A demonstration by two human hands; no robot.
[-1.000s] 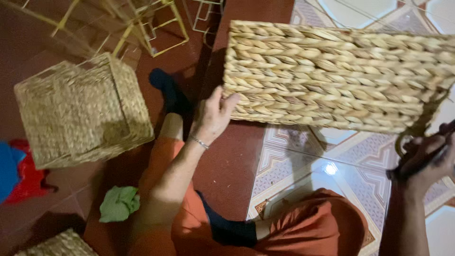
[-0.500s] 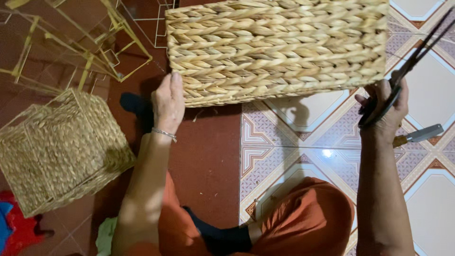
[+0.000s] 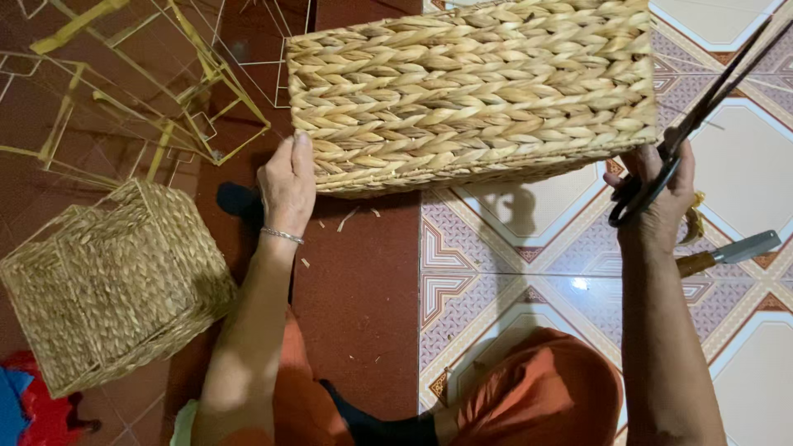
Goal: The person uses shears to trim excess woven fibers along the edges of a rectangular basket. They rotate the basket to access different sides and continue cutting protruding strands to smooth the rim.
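Flooring consists of a dark red mat [image 3: 363, 314] on the left and patterned tiles [image 3: 512, 272] on the right, with the person seated on it in orange trousers [image 3: 537, 396]. Left hand [image 3: 287, 183]: fingers extended and held together, palm pressed flat against the left end of the large woven basket [image 3: 471, 87]; a thin bracelet [image 3: 282, 235] sits on the wrist. Right hand [image 3: 657, 194]: closed around the handles of black scissors [image 3: 686, 124], blades pointing up and to the right, while the hand also bears against the basket's lower right corner. The large woven basket lies between both hands, straddling mat and tiles. Just right of the right hand, a knife [image 3: 727, 252] with a wooden handle lies on the tiles. Left of the left arm stands a smaller woven basket [image 3: 116, 281]. Bare yellow wire frames [image 3: 140, 91] lie beyond it at the upper left.
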